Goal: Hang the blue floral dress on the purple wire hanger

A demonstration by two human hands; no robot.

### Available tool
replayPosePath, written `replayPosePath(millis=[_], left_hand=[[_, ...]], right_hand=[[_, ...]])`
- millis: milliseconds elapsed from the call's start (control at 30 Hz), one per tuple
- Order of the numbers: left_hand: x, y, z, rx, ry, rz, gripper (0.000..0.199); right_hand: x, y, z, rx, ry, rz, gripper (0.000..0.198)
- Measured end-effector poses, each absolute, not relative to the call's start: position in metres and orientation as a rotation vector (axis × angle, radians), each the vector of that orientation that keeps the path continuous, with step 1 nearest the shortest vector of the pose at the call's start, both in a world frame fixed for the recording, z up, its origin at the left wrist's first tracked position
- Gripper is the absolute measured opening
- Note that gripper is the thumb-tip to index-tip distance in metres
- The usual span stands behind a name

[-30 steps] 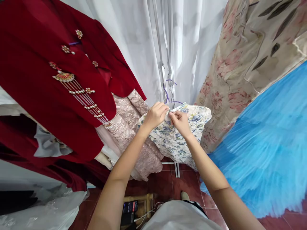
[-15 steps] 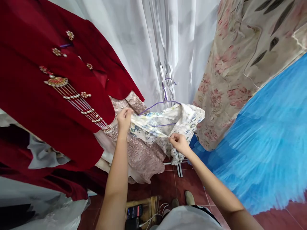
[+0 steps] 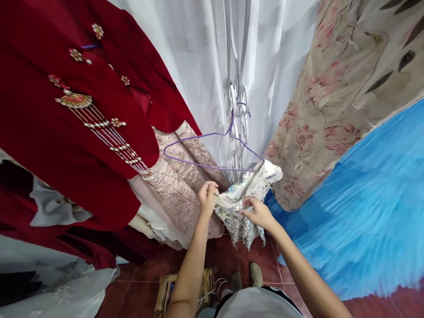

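A white garment with a blue floral print [image 3: 256, 187] hangs by one shoulder from the right end of a purple wire hanger [image 3: 198, 163]. The hanger's left arm is bare. My left hand [image 3: 208, 196] is closed on the garment's left edge, just below the hanger's bottom bar. Close beside it, my right hand [image 3: 259, 213] pinches the fabric near the neckline, thumb and fingers together. The garment's lower part drapes in folds beneath both hands. Above, the hanger's hook is at a cluster of white hooks [image 3: 244, 95].
A dark red velvet garment [image 3: 132, 110] with beaded ornaments hangs left, over pink brocade cloth [image 3: 185, 185]. On the right hang a beige floral garment [image 3: 304, 132] and blue tulle [image 3: 364, 198]. A white curtain [image 3: 185, 53] is behind. A wooden stool [image 3: 162, 291] stands on red tiles.
The garment's left shoulder has come off the hanger's left arm. My left hand has moved right and down with the fabric, closer to my right hand, which moved slightly right and down.
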State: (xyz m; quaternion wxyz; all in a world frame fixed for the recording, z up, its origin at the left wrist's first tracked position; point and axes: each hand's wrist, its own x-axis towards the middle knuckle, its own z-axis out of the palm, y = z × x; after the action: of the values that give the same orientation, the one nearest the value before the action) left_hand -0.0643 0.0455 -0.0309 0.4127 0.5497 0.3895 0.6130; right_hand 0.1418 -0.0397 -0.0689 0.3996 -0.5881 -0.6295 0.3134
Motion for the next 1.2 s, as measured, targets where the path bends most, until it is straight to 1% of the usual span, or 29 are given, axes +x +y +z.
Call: replayPosePath(millis=[67, 100, 133, 233, 267, 400, 467, 600, 667, 767, 867, 933, 1033, 1100, 1200], left_hand=[[-0.044, 0.026, -0.025, 1.767, 0.919, 1.242, 0.032], [-0.034, 0.018, -0.021, 1.93, 0.885, 1.089, 0.028], [-0.024, 0.01, -0.019, 2.047, 0.858, 0.965, 0.025], [0.002, -0.005, -0.016, 2.143, 0.847, 0.785, 0.024], [0.007, -0.007, -0.017, 2.127, 0.867, 0.772, 0.024], [0.014, -0.011, -0.025, 2.019, 0.951, 0.753, 0.028], [0.012, -0.013, -0.03, 1.926, 0.929, 0.726, 0.032], [0.006, -0.028, -0.048, 1.777, 0.703, 0.531, 0.049], [0.002, -0.04, -0.064, 1.717, 0.691, 0.449, 0.054], [-0.004, -0.058, -0.087, 1.593, 0.803, 0.417, 0.053], [-0.008, -0.069, -0.096, 1.584, 0.875, 0.556, 0.051], [-0.009, -0.071, -0.09, 1.643, 0.907, 0.651, 0.051], [-0.005, -0.07, -0.065, 1.738, 0.908, 0.707, 0.044], [0.002, -0.07, -0.044, 1.791, 0.883, 0.729, 0.037], [0.014, -0.071, -0.013, 1.83, 0.831, 0.778, 0.032]], right_hand=[[0.141, -0.051, -0.07, -1.374, -1.685, 0.769, 0.068], [0.139, -0.056, -0.07, -1.307, -1.706, 0.804, 0.077], [0.137, -0.061, -0.07, -1.266, -1.698, 0.854, 0.074], [0.134, -0.073, -0.074, -1.27, -1.587, 1.002, 0.038], [0.136, -0.076, -0.075, -1.286, -1.566, 1.029, 0.034], [0.153, -0.087, -0.073, -1.318, -1.656, 1.025, 0.05], [0.165, -0.093, -0.068, -1.286, -1.695, 1.029, 0.052], [0.187, -0.1, -0.06, -1.111, -1.522, 1.159, 0.049], [0.201, -0.1, -0.058, -1.095, -1.347, 1.144, 0.048], [0.23, -0.095, -0.052, -1.165, -1.291, 0.97, 0.04], [0.265, -0.083, -0.041, -1.212, -1.411, 0.742, 0.029], [0.286, -0.07, -0.032, -1.201, -1.406, 0.588, 0.025], [0.311, -0.04, -0.016, -1.141, -1.281, 0.42, 0.026], [0.322, -0.015, -0.003, -1.094, -1.199, 0.415, 0.031], [0.323, 0.023, 0.02, -1.04, -1.12, 0.566, 0.042]])
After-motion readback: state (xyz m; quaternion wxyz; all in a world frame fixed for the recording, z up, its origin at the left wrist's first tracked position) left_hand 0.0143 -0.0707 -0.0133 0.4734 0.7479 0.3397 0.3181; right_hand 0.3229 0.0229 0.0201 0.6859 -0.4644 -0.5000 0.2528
